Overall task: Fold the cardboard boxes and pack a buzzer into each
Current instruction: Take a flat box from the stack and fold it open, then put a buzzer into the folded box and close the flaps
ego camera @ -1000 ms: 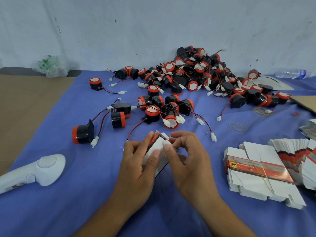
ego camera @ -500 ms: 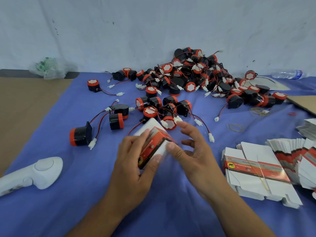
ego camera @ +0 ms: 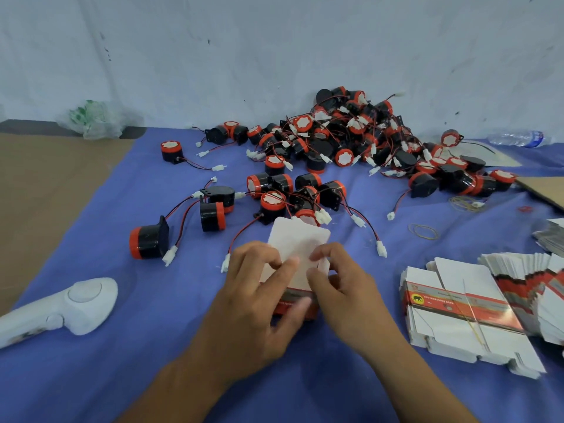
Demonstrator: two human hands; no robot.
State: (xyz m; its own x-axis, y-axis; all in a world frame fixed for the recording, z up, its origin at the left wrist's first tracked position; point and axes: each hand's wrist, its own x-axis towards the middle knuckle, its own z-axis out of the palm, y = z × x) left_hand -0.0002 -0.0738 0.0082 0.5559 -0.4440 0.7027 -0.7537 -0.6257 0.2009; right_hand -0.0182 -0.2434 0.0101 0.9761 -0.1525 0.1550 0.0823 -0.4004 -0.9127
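Folding step — flap standing open.
Left hand and right hand pinch the cardboard box with curled fingers, just nearer than the buzzer pile — next, probably tuck that flap.

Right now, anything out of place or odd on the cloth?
Nothing damaged. The buzzers lie in a tangled heap by the wall, some loose nearer the box held by the left hand and right hand. A bottle lies on its side far right; a white controller sits on the cloth, left.
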